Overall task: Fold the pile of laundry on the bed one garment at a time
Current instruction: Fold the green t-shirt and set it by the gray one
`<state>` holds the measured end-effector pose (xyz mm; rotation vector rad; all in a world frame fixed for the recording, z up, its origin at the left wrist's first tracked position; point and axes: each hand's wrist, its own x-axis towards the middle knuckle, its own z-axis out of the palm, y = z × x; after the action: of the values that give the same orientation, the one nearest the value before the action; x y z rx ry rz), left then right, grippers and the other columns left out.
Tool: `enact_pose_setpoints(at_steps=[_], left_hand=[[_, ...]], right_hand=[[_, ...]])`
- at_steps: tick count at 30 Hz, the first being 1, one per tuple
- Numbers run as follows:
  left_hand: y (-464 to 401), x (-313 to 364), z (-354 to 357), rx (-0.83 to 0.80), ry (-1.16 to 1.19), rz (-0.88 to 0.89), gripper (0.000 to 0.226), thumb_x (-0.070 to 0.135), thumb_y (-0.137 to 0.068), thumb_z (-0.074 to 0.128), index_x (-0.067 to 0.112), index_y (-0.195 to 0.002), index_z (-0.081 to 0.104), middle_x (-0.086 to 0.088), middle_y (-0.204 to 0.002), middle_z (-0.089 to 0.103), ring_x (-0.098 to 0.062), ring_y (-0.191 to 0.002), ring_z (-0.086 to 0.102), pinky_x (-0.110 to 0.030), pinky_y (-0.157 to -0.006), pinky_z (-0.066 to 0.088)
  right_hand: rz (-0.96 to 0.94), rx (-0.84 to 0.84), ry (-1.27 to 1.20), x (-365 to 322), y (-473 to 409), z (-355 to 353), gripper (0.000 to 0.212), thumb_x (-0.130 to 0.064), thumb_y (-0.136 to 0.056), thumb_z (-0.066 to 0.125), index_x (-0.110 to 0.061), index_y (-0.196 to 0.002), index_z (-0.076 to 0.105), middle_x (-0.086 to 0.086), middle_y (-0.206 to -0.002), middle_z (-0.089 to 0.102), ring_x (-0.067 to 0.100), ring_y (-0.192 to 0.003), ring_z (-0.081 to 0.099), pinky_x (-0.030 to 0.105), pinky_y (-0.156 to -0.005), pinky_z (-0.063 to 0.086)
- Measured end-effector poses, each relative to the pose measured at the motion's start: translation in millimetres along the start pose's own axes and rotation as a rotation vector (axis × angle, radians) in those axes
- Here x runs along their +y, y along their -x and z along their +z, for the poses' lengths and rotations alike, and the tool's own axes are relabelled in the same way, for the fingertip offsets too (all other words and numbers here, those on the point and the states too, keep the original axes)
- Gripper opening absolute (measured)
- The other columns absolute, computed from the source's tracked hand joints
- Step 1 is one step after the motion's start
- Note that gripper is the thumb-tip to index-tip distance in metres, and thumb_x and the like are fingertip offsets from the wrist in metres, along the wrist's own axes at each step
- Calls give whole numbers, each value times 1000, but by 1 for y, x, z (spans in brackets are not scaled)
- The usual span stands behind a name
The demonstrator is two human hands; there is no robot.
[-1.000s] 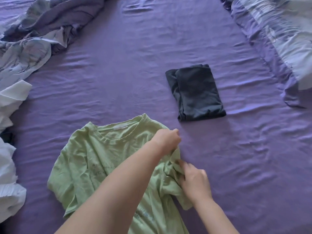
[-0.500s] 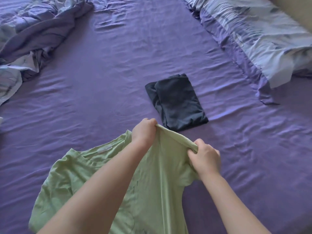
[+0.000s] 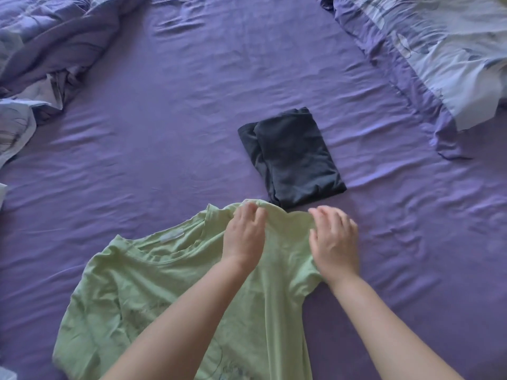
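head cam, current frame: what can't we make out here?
- Green T-shirt: hem cut off by the bottom edge; chest print mostly hidden under the left forearm.
- Left hand and right hand: motion-blurred, fingers look spread on the sleeve; contact unclear.
- Dark folded garment: type unreadable.
- Laundry pile: not identifiable; only bunched bedding at the left edge.

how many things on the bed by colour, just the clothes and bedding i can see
Green: 1, the t-shirt under both hands
Dark navy or black: 1, the folded garment
Purple: 1, the bed sheet
Blue and purple patterned: 2, the rumpled duvet at left and the pillow at right
Total: 5
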<state>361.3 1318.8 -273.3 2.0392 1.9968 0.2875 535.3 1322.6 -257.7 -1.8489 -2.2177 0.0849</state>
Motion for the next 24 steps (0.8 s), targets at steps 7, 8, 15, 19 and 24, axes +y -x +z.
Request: enact_pose_setpoints(at_steps=[7, 8, 15, 19, 24], left_hand=[[19, -14, 28, -499, -242, 146, 60, 49, -98, 29, 34, -151, 6, 2, -160, -5, -33, -146, -9, -59, -112, -7], [18, -15, 29, -506, -251, 131, 63, 57, -96, 26, 37, -150, 0, 5, -160, -10, -33, -145, -12, -62, -111, -8], [31, -10, 16, -463, -271, 110, 64, 52, -98, 29, 33, -151, 1, 0, -161, -5, -32, -145, -13, -60, -112, -10], [68, -35, -2, -385, -193, 21, 59, 41, -101, 30, 31, -152, 3, 0, -161, -4, -27, -146, -13, -54, -113, -12], [134, -96, -23, -364, -222, -221, 59, 34, -99, 33, 30, -152, 5, -1, -161, -4, -26, -146, -13, -51, -114, -11]], right_hand=[[-38, -401, 26, -36, 63, 24, 60, -11, -41, 87, -11, -99, 73, 15, -109, 68, 31, -97, 67, 43, -76, 56], [-2, -437, 66, -36, 68, 25, 64, -11, -41, 87, -10, -103, 72, 18, -113, 66, 33, -101, 66, 45, -78, 56], [-32, -516, 222, -48, 72, 10, 71, -5, -67, 75, -12, -134, 52, 21, -141, 45, 40, -129, 43, 61, -100, 36], [-217, -521, 186, -82, 75, 5, 71, -6, -39, 87, -9, -108, 71, 18, -121, 63, 37, -112, 60, 59, -83, 48], [-417, -603, 130, -143, 91, 12, 72, -22, -39, 91, -15, -107, 73, 13, -116, 67, 32, -108, 64, 54, -80, 53]])
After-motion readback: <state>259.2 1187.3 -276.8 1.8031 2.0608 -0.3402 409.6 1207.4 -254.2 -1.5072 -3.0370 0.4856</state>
